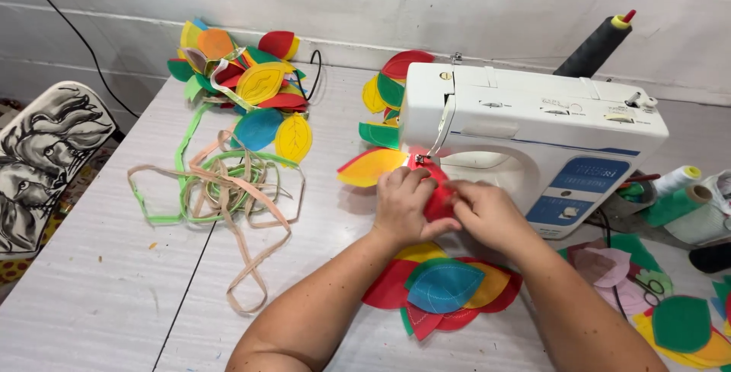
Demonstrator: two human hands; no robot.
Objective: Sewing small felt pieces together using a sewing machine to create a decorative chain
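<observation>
Both forearms reach in; left hand (pixel 403 203) and right hand (pixel 487 216) pinch red felt piece (pixel 440 198) closed-fingered.

My left hand (pixel 403 208) and right hand (pixel 487 216) are bare, with no gloves, rings or watch showing. Both my forearms are uncovered up to the frame's lower edge, no sleeve in sight. My fingernails are short and unpainted.

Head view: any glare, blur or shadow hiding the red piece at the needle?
Head view: sharp, evenly lit; a warm glow from the sewing machine lights the red piece; soft shadow beside the left hand; the right hand covers part of it.
</observation>
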